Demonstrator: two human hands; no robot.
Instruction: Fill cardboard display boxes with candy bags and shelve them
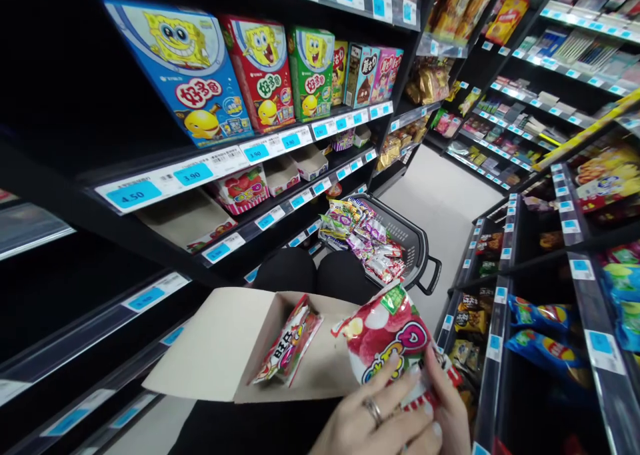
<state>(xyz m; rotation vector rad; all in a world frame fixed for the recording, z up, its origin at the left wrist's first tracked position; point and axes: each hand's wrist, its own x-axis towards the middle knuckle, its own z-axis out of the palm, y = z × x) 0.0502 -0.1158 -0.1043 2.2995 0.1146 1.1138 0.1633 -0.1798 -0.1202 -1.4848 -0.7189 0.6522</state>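
Red candy pouch (383,325) is in your hands, over the right end of an open carton (200,341). Your right hand's grip (454,398) is clamped on its lower right edge; your left hand (373,418) lays fingers across its front, and whether that grip is closed, you cannot tell. Another pouch (287,341) leans inside the carton.

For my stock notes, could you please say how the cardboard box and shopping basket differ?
The cardboard box is pale with solid walls; the shopping basket is dark with perforated walls. The box has an open flap, the basket a handle. The box shows few packets, the basket a heap. Both hold snack packets.
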